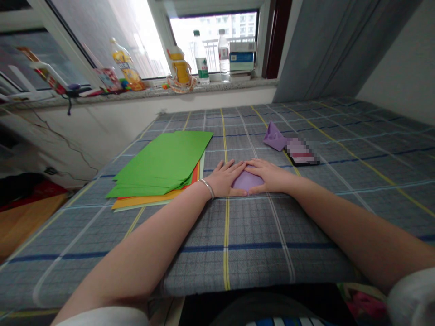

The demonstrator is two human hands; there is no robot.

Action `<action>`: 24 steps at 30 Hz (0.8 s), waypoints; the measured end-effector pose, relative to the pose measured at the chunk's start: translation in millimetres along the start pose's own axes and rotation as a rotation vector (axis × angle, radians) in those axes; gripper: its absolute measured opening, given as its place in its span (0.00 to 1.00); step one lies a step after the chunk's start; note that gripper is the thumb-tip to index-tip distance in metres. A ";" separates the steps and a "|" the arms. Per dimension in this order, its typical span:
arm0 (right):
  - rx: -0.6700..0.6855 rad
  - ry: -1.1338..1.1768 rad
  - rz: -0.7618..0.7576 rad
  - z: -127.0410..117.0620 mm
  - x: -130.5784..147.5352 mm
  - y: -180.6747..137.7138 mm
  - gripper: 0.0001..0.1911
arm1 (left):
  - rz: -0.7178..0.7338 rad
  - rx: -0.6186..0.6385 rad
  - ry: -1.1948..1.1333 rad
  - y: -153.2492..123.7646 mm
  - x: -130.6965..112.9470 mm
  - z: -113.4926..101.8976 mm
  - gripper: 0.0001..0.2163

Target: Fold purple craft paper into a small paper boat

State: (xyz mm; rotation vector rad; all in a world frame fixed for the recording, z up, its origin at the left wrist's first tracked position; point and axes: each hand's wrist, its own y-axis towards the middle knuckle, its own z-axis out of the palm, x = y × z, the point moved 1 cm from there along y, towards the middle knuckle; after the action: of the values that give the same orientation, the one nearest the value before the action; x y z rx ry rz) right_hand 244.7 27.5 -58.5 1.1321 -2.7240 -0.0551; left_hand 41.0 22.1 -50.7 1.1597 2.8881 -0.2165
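Note:
A folded piece of purple paper (247,182) lies flat on the checked cloth, between and partly under both hands. My left hand (227,177) rests on its left side with fingers stretched out and thumb along the near edge. On the other side, my right hand (270,175) presses the paper with its fingers extended over the far edge and its thumb near the front. The fingertips of both hands meet at the top of the paper. A silver bangle (208,188) circles the left wrist. The paper's outer edges are hidden beneath the hands.
A stack of coloured paper (163,160), green on top, lies to the left. A folded purple paper shape (273,136) stands beyond the right hand, beside a phone (301,151). Bottles (201,59) and boxes (242,59) line the windowsill. The bed-like surface's near edge faces me.

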 end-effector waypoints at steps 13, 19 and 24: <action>0.112 -0.007 0.098 1.5 -2.1 -7.5 0.51 | -0.073 0.117 0.070 -12.9 -1.0 -8.9 0.41; 0.154 -0.004 0.128 -0.8 -10.6 -17.1 0.49 | -0.131 0.161 0.082 -20.2 2.2 -15.3 0.42; 0.196 -0.008 0.160 -9.8 -22.7 -27.2 0.46 | -0.140 0.160 0.095 -24.3 11.3 -16.8 0.45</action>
State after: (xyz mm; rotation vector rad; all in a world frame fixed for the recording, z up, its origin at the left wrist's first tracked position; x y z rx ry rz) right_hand 281.2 24.7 -55.5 0.9563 -2.8673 0.2357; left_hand 16.6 14.8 -32.0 1.0134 3.0891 -0.4135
